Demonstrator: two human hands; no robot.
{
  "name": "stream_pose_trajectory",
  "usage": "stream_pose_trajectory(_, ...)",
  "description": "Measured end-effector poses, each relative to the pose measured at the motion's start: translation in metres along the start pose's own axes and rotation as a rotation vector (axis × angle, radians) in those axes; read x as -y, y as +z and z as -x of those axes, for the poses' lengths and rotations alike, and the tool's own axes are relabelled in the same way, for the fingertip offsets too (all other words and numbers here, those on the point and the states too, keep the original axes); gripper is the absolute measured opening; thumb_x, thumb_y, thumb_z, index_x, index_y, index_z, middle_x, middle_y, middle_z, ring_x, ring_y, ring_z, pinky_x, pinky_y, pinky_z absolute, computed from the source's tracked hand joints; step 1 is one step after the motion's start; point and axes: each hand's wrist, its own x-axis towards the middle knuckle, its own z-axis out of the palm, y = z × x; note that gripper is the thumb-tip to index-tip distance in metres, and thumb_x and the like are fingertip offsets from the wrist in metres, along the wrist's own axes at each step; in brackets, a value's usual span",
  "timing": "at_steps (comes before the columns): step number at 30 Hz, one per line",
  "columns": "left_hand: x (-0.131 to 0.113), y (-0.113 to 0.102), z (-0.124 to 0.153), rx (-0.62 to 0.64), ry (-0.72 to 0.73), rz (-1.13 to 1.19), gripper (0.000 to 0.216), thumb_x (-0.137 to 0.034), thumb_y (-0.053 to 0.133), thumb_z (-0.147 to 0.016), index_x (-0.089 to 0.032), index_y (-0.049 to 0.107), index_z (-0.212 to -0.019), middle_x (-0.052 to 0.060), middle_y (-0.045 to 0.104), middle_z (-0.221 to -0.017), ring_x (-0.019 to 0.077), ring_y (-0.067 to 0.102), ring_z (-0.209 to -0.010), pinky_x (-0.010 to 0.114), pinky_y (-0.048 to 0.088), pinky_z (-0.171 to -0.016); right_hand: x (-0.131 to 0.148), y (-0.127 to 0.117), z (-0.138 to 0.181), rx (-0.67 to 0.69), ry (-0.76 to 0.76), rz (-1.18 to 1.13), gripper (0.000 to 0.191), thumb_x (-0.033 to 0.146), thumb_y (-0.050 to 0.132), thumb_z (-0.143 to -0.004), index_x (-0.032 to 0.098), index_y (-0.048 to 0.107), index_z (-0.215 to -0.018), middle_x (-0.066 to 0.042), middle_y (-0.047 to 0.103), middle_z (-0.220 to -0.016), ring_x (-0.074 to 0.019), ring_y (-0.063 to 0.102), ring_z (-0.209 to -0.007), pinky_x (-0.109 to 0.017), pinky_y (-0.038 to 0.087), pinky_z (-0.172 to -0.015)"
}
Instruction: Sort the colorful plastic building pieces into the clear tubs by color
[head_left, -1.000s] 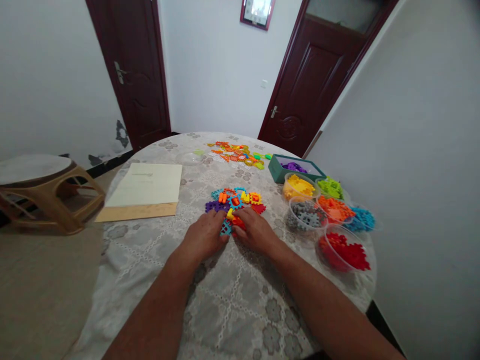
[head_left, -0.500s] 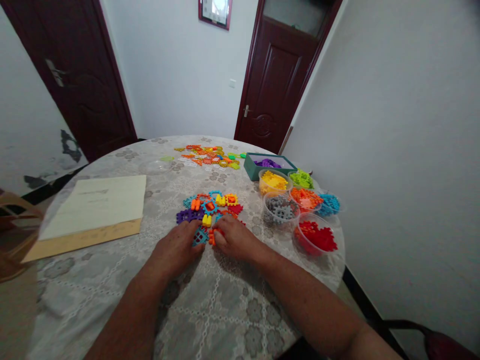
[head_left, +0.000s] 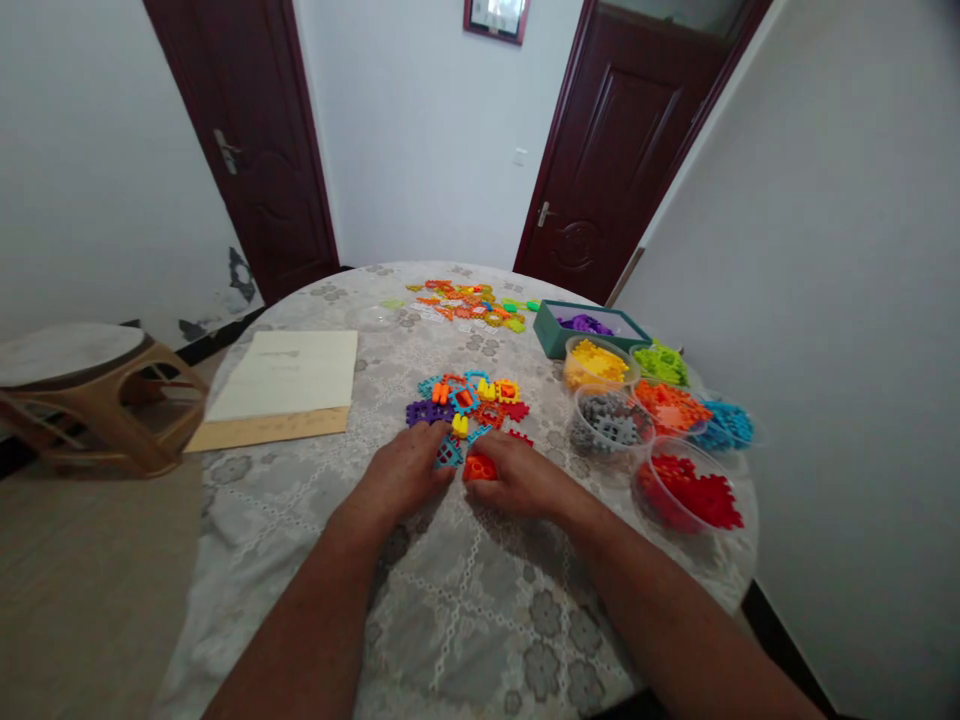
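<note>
A pile of coloured plastic building pieces lies on the table in front of me, with a purple piece (head_left: 429,412), a yellow piece (head_left: 460,427) and a red piece (head_left: 516,410) among them. At the near edge of the pile, my left hand (head_left: 409,462) curls its fingers around a blue lattice building piece (head_left: 448,453). Close beside it, my right hand (head_left: 517,470) grips an orange building piece (head_left: 480,467) between thumb and fingers. Parts of both pieces are hidden by the hands.
Clear tubs of sorted pieces, such as the grey tub (head_left: 611,420) and red tub (head_left: 690,485), stand at right by a green box (head_left: 551,335). More loose pieces (head_left: 472,303) lie at the back. Paper (head_left: 300,375) lies left; a stool (head_left: 112,400) stands beyond.
The view has swung left, so everything sits further right. The orange piece in my right hand has been turned and shows a broader face. My left hand stays at the blue piece.
</note>
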Motion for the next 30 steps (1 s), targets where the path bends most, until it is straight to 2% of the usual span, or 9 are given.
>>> stream_pose_trajectory(2, 0.001, 0.000, 0.001, -0.001, -0.005, 0.018, 0.050, -0.024, 0.068, -0.086, -0.027, 0.062, -0.135, 0.014, 0.069, -0.141, 0.0343, 0.065, -0.128, 0.042, 0.048, -0.106, 0.003, -0.013, 0.002, 0.000, -0.014, -0.056, 0.009, 0.022, 0.069, -0.090, 0.022, 0.070, -0.099, -0.004, 0.071, -0.097, -0.0210, 0.062, -0.088, -0.031, 0.046, -0.080)
stream_pose_trajectory(4, 0.004, 0.001, 0.001, -0.004, 0.008, 0.042, 0.053, -0.023, 0.066, -0.087, -0.027, 0.060, -0.140, 0.015, 0.068, -0.144, 0.0348, 0.065, -0.129, 0.044, 0.048, -0.107, 0.008, -0.030, 0.007, -0.059, -0.016, -0.127, 0.013, 0.024, 0.065, -0.095, 0.024, 0.072, -0.106, -0.002, 0.073, -0.096, -0.0200, 0.064, -0.084, -0.032, 0.047, -0.078)
stream_pose_trajectory(7, 0.011, 0.004, -0.001, -0.023, 0.033, 0.081, 0.050, -0.025, 0.058, -0.093, -0.028, 0.060, -0.142, 0.014, 0.067, -0.148, 0.0340, 0.064, -0.133, 0.046, 0.047, -0.110, 0.012, -0.062, 0.023, -0.200, 0.017, -0.155, 0.023, 0.025, 0.062, -0.098, 0.027, 0.073, -0.117, -0.003, 0.075, -0.104, -0.0208, 0.067, -0.089, -0.033, 0.049, -0.081)
stream_pose_trajectory(10, 0.016, 0.006, -0.004, -0.059, 0.018, 0.085, 0.044, -0.027, 0.053, -0.096, -0.031, 0.064, -0.137, 0.011, 0.070, -0.144, 0.0337, 0.066, -0.131, 0.046, 0.047, -0.109, 0.005, -0.100, 0.045, -0.340, 0.092, -0.034, 0.026, 0.026, 0.061, -0.098, 0.027, 0.073, -0.121, -0.005, 0.076, -0.113, -0.0235, 0.069, -0.099, -0.037, 0.051, -0.089)
stream_pose_trajectory(13, 0.020, 0.008, -0.009, -0.074, 0.012, 0.072, 0.043, -0.026, 0.052, -0.095, -0.032, 0.065, -0.135, 0.010, 0.075, -0.135, 0.0330, 0.070, -0.122, 0.044, 0.051, -0.102, -0.023, -0.143, 0.068, -0.492, 0.245, 0.107, 0.031, 0.030, 0.061, -0.097, 0.025, 0.072, -0.126, -0.008, 0.076, -0.114, -0.0246, 0.069, -0.101, -0.038, 0.053, -0.090)
stream_pose_trajectory(18, 0.022, 0.009, -0.014, -0.068, -0.013, 0.044, 0.044, -0.029, 0.054, -0.096, -0.025, 0.065, -0.139, 0.014, 0.078, -0.125, 0.0332, 0.075, -0.110, 0.041, 0.053, -0.094, -0.103, -0.201, 0.095, -0.586, 0.610, -0.003, 0.039, 0.033, 0.063, -0.094, 0.016, 0.069, -0.129, 0.000, 0.067, -0.074, -0.0148, 0.062, -0.062, -0.024, 0.049, -0.058)
stream_pose_trajectory(23, 0.021, 0.006, -0.015, -0.058, -0.026, -0.007, 0.048, -0.033, 0.050, -0.099, -0.022, 0.062, -0.144, 0.016, 0.077, -0.126, 0.0347, 0.074, -0.113, 0.043, 0.053, -0.097, -0.160, -0.209, 0.098, -0.592, 0.793, -0.103, 0.031, 0.030, 0.070, -0.090, 0.014, 0.071, -0.117, 0.005, 0.058, -0.059, -0.0106, 0.054, -0.048, -0.019, 0.042, -0.049)
stream_pose_trajectory(27, 0.019, -0.002, -0.013, -0.064, -0.051, 0.009, 0.049, -0.034, 0.048, -0.098, -0.025, 0.062, -0.145, 0.012, 0.077, -0.131, 0.0326, 0.074, -0.117, 0.041, 0.052, -0.101, -0.181, -0.199, 0.096, -0.547, 0.833, -0.073, 0.023, 0.029, 0.070, -0.090, 0.013, 0.075, -0.107, 0.004, 0.061, -0.059, -0.0108, 0.056, -0.049, -0.018, 0.042, -0.048)
stream_pose_trajectory(30, 0.020, -0.007, -0.012, -0.086, -0.071, 0.073, 0.050, -0.039, 0.047, -0.098, -0.026, 0.064, -0.143, 0.009, 0.076, -0.135, 0.0299, 0.072, -0.121, 0.039, 0.052, -0.104, -0.191, -0.194, 0.096, -0.557, 0.843, -0.009, 0.025, 0.026, 0.067, -0.091, 0.012, 0.076, -0.110, 0.001, 0.068, -0.068, -0.0113, 0.059, -0.053, -0.019, 0.044, -0.050)
